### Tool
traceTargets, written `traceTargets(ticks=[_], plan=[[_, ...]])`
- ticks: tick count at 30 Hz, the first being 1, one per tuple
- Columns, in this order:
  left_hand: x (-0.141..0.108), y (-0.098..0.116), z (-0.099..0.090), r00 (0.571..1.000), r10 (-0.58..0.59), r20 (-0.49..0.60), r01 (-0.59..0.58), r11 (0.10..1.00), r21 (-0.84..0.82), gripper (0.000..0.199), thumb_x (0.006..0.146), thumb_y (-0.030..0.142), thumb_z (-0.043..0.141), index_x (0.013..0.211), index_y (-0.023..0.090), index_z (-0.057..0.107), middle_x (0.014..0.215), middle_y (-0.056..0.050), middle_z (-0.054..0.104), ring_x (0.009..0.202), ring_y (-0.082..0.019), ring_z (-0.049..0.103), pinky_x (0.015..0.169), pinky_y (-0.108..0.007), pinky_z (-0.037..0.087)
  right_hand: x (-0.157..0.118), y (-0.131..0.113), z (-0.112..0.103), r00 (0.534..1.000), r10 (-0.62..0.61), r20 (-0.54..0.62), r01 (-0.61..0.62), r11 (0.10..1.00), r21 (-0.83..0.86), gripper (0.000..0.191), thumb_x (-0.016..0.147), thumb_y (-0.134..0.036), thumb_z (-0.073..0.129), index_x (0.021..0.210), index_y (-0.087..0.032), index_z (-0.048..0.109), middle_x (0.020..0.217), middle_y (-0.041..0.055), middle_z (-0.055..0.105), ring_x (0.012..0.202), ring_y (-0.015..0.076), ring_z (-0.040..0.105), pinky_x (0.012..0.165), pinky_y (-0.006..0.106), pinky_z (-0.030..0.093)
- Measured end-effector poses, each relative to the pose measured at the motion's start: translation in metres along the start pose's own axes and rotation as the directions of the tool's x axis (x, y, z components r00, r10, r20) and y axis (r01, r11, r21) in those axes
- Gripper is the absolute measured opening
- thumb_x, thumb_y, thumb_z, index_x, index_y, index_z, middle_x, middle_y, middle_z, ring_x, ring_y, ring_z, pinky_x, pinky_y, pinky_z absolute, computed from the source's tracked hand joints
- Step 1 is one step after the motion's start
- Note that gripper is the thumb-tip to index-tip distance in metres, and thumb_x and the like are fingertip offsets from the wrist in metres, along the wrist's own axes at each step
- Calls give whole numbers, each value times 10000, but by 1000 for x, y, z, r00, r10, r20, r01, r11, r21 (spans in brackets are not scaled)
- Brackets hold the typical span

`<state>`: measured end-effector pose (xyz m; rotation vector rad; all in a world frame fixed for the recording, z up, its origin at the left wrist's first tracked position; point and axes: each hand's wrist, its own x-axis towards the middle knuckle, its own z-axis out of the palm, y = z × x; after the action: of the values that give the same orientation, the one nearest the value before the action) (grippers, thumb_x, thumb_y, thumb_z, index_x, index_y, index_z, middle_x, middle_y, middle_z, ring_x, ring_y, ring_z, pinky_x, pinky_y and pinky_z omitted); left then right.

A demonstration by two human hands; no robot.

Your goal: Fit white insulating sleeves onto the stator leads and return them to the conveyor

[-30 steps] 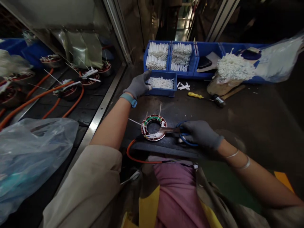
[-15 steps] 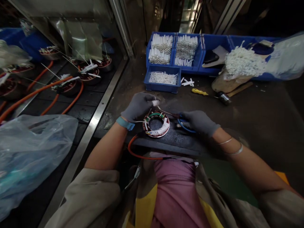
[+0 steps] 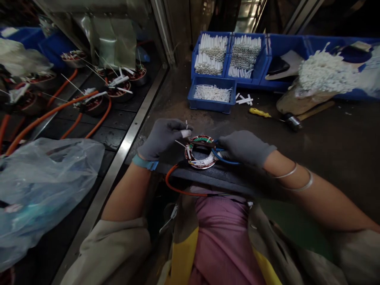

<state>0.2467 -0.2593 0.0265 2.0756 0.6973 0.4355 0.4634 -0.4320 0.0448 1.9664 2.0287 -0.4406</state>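
Observation:
A ring-shaped wound part (image 3: 200,163) with red windings, a green section and white sleeves lies near the table's front edge. At its upper left, my left hand (image 3: 166,136), in a grey glove, has thumb and finger pinched; a small white piece shows at the fingertips. On the right, my gloved right hand (image 3: 245,146) is closed round a tool with blue handles (image 3: 227,160), whose dark jaws reach over the ring. An orange cable (image 3: 175,188) runs from the ring's left side toward my lap.
Blue bins (image 3: 252,82) of white tubes stand at the back, with a small blue tray (image 3: 211,105) before them. A yellow-handled tool (image 3: 259,113) lies right of it. Left, beyond a metal rail (image 3: 127,142), are wound parts, orange cables and a plastic bag (image 3: 59,170).
My right hand and the blue-handled tool have moved left, bringing the jaws over the ring. My left hand has shifted slightly left of the ring. The whole view has shifted a little.

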Motion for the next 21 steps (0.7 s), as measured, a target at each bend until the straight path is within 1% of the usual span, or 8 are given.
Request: traceTargets(ticks=[2, 4, 8, 11, 13, 16, 19, 21], plan=[[-8, -12, -9, 994, -48, -93, 52, 998, 37, 279, 832, 430, 760, 955, 195, 848, 1032, -78, 825, 1016, -265, 747, 961, -372, 566, -7, 8, 5, 1000, 16, -22, -17, 999, -29, 317, 1020, -458, 581, 1090, -184, 725, 930, 144, 776, 812, 285, 732, 600, 335, 273], [-18, -22, -21, 990, -109, -85, 113, 993, 42, 331, 807, 451, 789, 1004, 190, 838, 1057, -90, 820, 1001, -268, 748, 940, -373, 576, -14, 16, 10, 997, 49, -66, -52, 998, -33, 353, 1013, -510, 578, 1111, -196, 705, 937, 128, 776, 800, 274, 725, 588, 328, 246], [-35, -17, -32, 938, -194, 288, 220, 974, -61, 665, 769, 428, 845, 1382, 214, 705, 1107, -71, 810, 951, -247, 761, 822, -322, 599, -13, 9, 8, 994, 3, -107, -2, 1000, 14, 413, 970, -605, 613, 1078, -215, 694, 988, 108, 778, 824, 274, 720, 584, 327, 229], [-36, 0, -27, 909, -154, 387, 190, 980, -56, 432, 849, 397, 777, 1249, 235, 779, 1039, -31, 819, 952, -231, 763, 835, -295, 590, -3, -9, -2, 996, -46, -75, 49, 998, 29, 366, 998, -546, 603, 1066, -206, 719, 987, 125, 779, 836, 290, 722, 602, 340, 254], [-34, 8, -22, 920, -127, 372, 142, 990, -13, 251, 872, 396, 745, 1030, 223, 834, 971, -20, 822, 939, -231, 763, 849, -295, 585, 0, -13, -6, 998, -51, -28, 51, 998, 26, 332, 1018, -491, 587, 1080, -203, 740, 962, 135, 781, 828, 298, 724, 614, 346, 274], [-24, 10, -21, 947, -83, 310, 92, 996, -12, 214, 868, 403, 758, 963, 227, 833, 961, -18, 823, 935, -234, 763, 861, -313, 589, -9, 8, 5, 998, -66, 20, 65, 996, 55, 363, 1004, -522, 603, 1124, -216, 758, 964, 128, 786, 844, 307, 728, 629, 342, 312], [2, 12, -20, 997, -11, 75, 16, 997, -74, 247, 878, 421, 783, 996, 207, 817, 954, -32, 814, 924, -226, 752, 877, -342, 595, -28, 56, 31, 999, 14, 52, -20, 994, 106, 419, 951, -553, 654, 1216, -244, 756, 1020, 106, 791, 850, 299, 727, 644, 331, 367], [37, 16, -16, 990, 65, -127, -80, 990, -120, 271, 895, 409, 795, 1054, 190, 789, 972, -21, 802, 937, -197, 733, 923, -356, 589, -39, 91, 45, 991, 109, 80, -116, 989, 95, 315, 897, -407, 707, 1151, -239, 788, 962, 93, 792, 774, 276, 708, 644, 329, 392]])
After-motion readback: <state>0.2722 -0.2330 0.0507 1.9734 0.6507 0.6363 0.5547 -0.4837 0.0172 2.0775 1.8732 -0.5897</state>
